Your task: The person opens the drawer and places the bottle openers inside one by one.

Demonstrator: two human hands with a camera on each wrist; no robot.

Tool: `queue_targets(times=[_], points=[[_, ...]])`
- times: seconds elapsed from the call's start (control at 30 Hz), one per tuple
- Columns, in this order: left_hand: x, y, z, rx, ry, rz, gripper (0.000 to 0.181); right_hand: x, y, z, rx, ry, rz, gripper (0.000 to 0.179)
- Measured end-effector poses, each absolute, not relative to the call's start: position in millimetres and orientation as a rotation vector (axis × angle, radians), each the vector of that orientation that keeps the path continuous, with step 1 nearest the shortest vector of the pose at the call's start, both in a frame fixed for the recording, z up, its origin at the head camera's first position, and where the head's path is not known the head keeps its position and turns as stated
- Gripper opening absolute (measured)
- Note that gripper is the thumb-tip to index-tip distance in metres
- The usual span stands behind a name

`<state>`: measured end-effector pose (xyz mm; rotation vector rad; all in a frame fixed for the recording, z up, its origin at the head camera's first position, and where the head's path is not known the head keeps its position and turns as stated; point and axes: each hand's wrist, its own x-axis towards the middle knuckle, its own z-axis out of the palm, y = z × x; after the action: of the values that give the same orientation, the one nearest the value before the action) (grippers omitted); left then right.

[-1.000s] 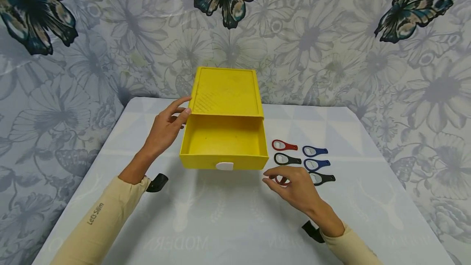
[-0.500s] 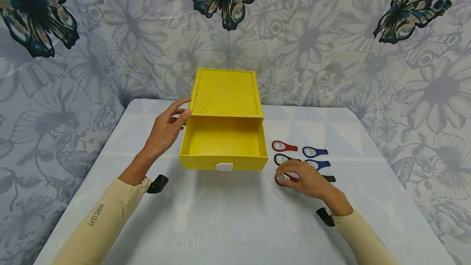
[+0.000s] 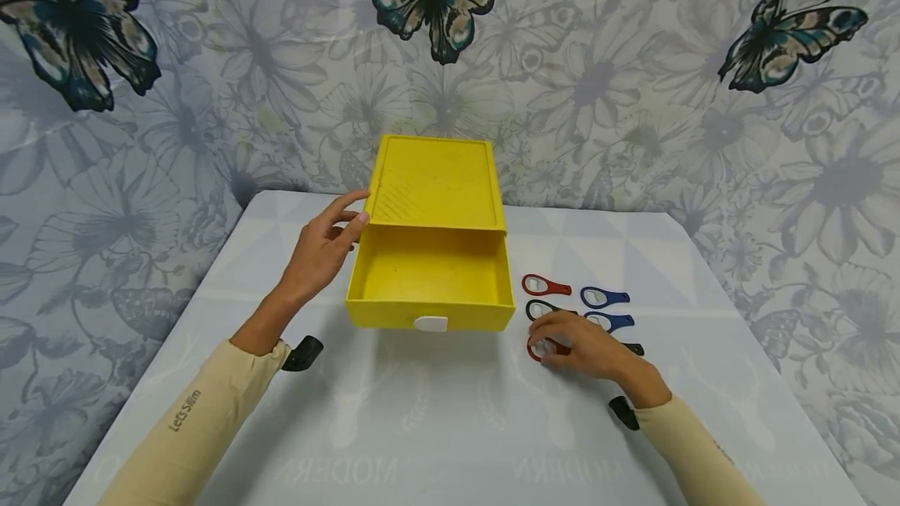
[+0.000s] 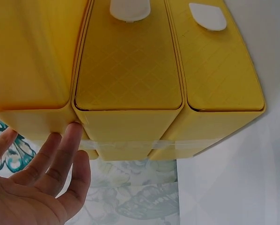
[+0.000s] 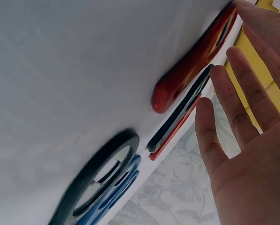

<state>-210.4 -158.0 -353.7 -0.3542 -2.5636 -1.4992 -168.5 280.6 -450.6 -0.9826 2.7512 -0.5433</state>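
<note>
Right hand [image 3: 587, 348], lower right of centre in the head view: fingers extended and laid flat over the near red bottle opener [image 3: 540, 349], whose ring end shows at the fingertips. In the right-wrist view the fingers [image 5: 252, 93] are straight and spread above that opener [image 5: 191, 63], which lies flat on the table; only the topmost fingertip, at the upper right of the frame, meets its far end, and no finger curls round it. The hand is released, touching rather than grasping.

Left hand [image 3: 319, 244], left of centre: fingers straight, tips against the left side of the yellow drawer box [image 3: 436, 182] near its front upper corner. The left-wrist view shows the fingertips [image 4: 74, 131] touching the lower edge of the box wall, not wrapped about it.

The drawer [image 3: 429, 279] stands pulled out toward the viewer, its white handle [image 3: 430, 324] at the centre of its front face.

To the right of the drawer, five further openers lie on the white table [image 3: 436, 428] in two columns: a red one [image 3: 544, 285] and a black one [image 3: 541, 308] in the left column, above the covered red opener; two blue ones [image 3: 601, 297] [image 3: 610, 322] in the right column, with the end of another black one [image 3: 635, 349] showing beyond the hand.

Behind the table, at the top of the frame, hangs butterfly-patterned wallpaper [image 3: 633, 84].
</note>
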Motion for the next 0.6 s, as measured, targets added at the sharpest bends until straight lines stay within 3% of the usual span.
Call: queue_targets(times=[0.6], points=[[-210.3,-160.4,-354.4,-0.351,-2.567,-1.519,0.053,-171.7,277.6,-455.0,-1.000,2.713,-0.509,0.029]])
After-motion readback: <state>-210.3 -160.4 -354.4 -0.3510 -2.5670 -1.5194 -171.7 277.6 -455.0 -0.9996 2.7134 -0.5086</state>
